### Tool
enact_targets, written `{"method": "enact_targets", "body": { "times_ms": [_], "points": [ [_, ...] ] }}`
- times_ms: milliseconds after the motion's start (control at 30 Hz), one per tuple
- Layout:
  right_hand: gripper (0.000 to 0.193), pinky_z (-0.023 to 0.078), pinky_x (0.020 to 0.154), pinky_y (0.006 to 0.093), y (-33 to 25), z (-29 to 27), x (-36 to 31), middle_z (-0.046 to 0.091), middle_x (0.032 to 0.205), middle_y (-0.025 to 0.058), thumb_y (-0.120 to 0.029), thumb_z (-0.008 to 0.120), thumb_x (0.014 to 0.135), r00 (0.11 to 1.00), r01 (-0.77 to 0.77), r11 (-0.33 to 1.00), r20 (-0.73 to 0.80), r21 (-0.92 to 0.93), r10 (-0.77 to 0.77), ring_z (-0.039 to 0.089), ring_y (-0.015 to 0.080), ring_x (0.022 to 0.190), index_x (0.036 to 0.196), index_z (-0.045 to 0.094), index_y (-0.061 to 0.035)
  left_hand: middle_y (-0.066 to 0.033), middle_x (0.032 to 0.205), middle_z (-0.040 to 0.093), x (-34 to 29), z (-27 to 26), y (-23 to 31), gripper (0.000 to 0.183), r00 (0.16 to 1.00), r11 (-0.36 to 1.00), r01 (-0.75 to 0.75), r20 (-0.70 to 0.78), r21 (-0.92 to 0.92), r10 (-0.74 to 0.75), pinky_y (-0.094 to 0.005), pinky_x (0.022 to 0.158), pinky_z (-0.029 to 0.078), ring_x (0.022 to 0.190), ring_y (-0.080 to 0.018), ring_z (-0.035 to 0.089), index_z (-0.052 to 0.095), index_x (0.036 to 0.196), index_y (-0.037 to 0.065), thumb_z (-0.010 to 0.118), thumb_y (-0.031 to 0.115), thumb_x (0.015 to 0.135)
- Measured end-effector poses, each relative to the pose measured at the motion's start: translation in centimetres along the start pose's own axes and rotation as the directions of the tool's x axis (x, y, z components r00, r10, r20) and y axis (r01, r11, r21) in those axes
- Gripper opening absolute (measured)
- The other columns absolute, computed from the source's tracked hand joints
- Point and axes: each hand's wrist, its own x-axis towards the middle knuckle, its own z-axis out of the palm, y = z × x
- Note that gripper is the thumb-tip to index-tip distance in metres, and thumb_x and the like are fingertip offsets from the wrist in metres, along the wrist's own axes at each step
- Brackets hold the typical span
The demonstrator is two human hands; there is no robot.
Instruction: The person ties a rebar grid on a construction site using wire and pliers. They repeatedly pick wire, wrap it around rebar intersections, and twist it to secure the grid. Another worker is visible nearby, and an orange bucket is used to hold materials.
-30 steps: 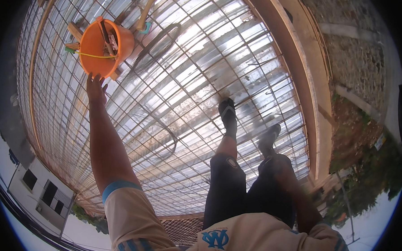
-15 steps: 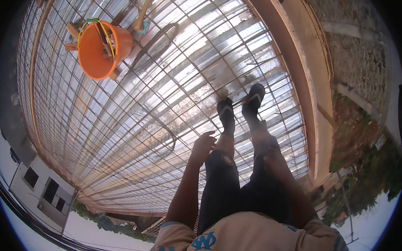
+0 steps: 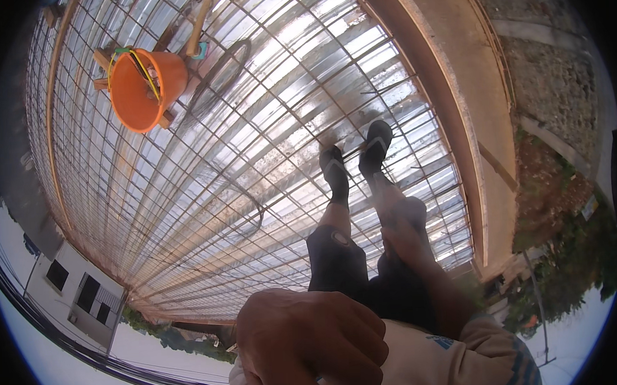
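Note:
My left hand (image 3: 308,333) is raised close in front of my shirt (image 3: 419,353), large in view. Its fingers are curled in and nothing shows in them; the palm is hidden. Lower down, my right hand (image 3: 402,238) rests against my right leg by the knee, at the dark trouser cloth (image 3: 409,212). Its fingers are blurred and hard to separate from the leg. My dark shoes (image 3: 333,165) stand on a grid of thin steel bars (image 3: 271,135) laid over shiny corrugated metal sheets (image 3: 305,117).
An orange bucket (image 3: 133,97) with a yellow handle and items inside stands at the upper left. Beside it lies a wooden-handled tool (image 3: 198,32). A loop of dark wire (image 3: 227,69) rests on the bars. A brown beam edge (image 3: 441,70) runs along the right side.
My left hand has risen from beside the left knee to near my chest, its stretched fingers now curled. The right hand stays at the leg. The view has shifted slightly.

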Motion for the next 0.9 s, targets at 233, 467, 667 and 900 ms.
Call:
{"method": "enact_targets", "body": {
  "times_ms": [233,467,667,900],
  "points": [
    [0.036,0.044,0.051,0.0274,-5.2,-1.7,0.6,0.052,0.069,0.0059,-0.011,0.056,0.085,0.997,0.049,0.980,0.061,-0.192,-0.038,0.052,0.0120,0.057,0.115,0.044,0.0066,-0.0108,0.059,0.040,1.7,1.7,0.3,0.048,0.984,0.992,0.125,0.130,-0.018,-0.121,-0.0349,0.041,0.026,0.044,-0.0231,0.037,0.032,0.061,0.007,0.034,0.036,0.100],
    [0.038,0.044,0.051,0.0274,-1.7,-2.4,2.7,0.052,0.068,0.0061,-0.010,0.057,0.085,0.993,-0.016,0.983,0.118,0.184,-0.006,0.052,0.0124,0.056,0.117,0.044,0.0056,-0.0057,0.057,0.050,2.5,3.1,-1.2,0.007,0.999,0.999,-0.027,0.048,0.046,0.025,-0.0263,0.037,0.024,0.040,-0.0130,0.039,0.060,0.094,0.013,0.057,0.016,0.088],
    [0.039,0.044,0.052,0.0276,-3.0,-1.2,2.9,0.053,0.071,0.0063,-0.010,0.057,0.084,0.995,-0.044,0.987,0.092,0.157,0.030,0.053,0.0120,0.057,0.119,0.045,0.0042,-0.0015,0.054,0.053,3.0,3.0,-0.8,0.024,0.998,1.000,-0.027,-0.063,0.012,0.028,-0.0219,0.034,0.021,0.037,-0.0067,0.038,0.069,0.103,0.017,0.065,0.007,0.082],
    [0.044,0.048,0.075,0.0374,-0.7,0.7,4.2,0.060,0.091,0.0170,-0.017,0.062,0.082,0.987,0.144,0.950,-0.035,-0.276,-0.159,0.061,0.0271,0.084,0.119,0.046,0.0013,-0.0147,0.067,0.055,2.1,-4.3,1.2,0.015,0.990,0.988,0.122,0.075,-0.093,-0.115,-0.0306,0.043,0.033,0.048,-0.0204,0.047,0.061,0.087,0.001,0.055,0.015,0.087]
  ]
}}
